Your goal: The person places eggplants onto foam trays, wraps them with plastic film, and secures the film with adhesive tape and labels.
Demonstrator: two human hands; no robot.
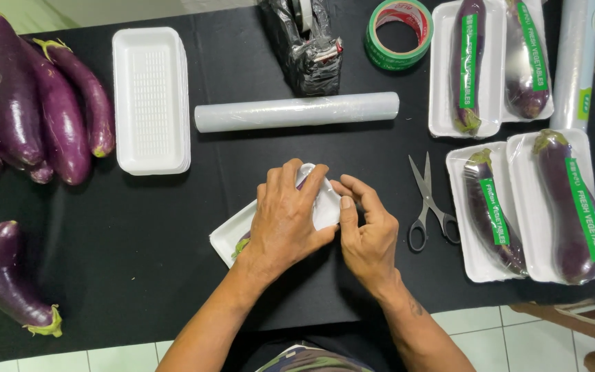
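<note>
Pressing my left hand (pixel 285 224) flat over the foam tray (pixel 232 238) with its eggplant (pixel 244 242), right hand (pixel 366 238) pinched the wrap at the edge; tray felt light, crushable, film slippery, so I judged rims safest.

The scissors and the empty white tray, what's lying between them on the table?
In the head view, both hands, left hand and right hand, press on a tray with an eggplant between the scissors and the empty tray.

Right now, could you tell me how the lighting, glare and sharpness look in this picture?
Head view: even, soft light with faint shadows on the black table; glare streaks on the film roll and the wrapped eggplant trays; left hand and right hand are sharp, no motion blur; edges bow slightly.
</note>
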